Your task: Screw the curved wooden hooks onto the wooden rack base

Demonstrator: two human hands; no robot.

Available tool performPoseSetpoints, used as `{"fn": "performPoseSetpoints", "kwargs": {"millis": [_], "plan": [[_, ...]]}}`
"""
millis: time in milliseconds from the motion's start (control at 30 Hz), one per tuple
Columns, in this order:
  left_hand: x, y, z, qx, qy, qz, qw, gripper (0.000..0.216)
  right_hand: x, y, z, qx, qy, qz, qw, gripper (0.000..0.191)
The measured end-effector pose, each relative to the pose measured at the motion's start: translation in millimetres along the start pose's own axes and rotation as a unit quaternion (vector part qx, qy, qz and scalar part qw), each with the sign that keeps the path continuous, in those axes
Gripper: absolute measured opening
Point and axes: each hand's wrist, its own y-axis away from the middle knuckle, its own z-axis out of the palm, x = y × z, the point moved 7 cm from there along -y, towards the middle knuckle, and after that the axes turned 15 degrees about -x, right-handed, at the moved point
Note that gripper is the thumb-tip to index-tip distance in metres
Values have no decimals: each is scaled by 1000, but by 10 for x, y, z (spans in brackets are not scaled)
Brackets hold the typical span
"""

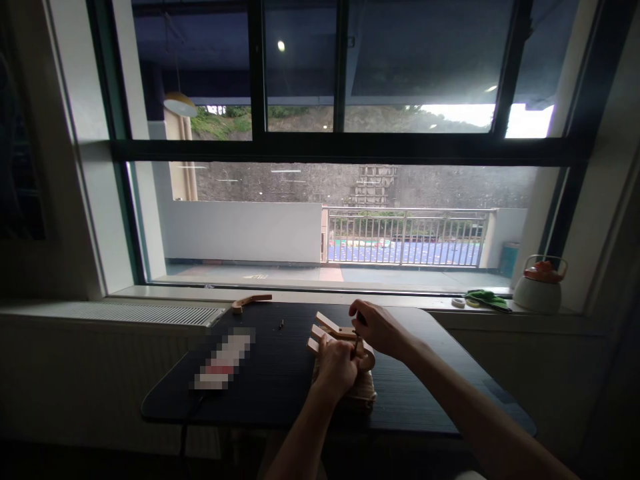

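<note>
On the dark table, a light wooden frame piece with several straight arms and a rounded end rests on a ribbed brown block. My left hand is closed around the near part of the frame, which hides some of it. Just above the frame, my right hand has its fingers pinched together at the top of a thin dark upright rod. The rod's lower end meets the wood near my left hand, and its exact kind is too small to tell.
A curved wooden piece lies at the table's far left edge, and small dark screw-like parts lie nearer. A blurred-out flat object is at left. On the right sill are tape rolls, green gloves and a kettle.
</note>
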Motion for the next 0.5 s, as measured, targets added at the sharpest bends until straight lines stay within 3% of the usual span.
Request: {"fn": "performPoseSetpoints", "kwargs": {"millis": [500], "plan": [[19, 17, -19, -19, 6, -6, 1000, 15, -12, -41, 7, -17, 24, 15, 999, 15]]}}
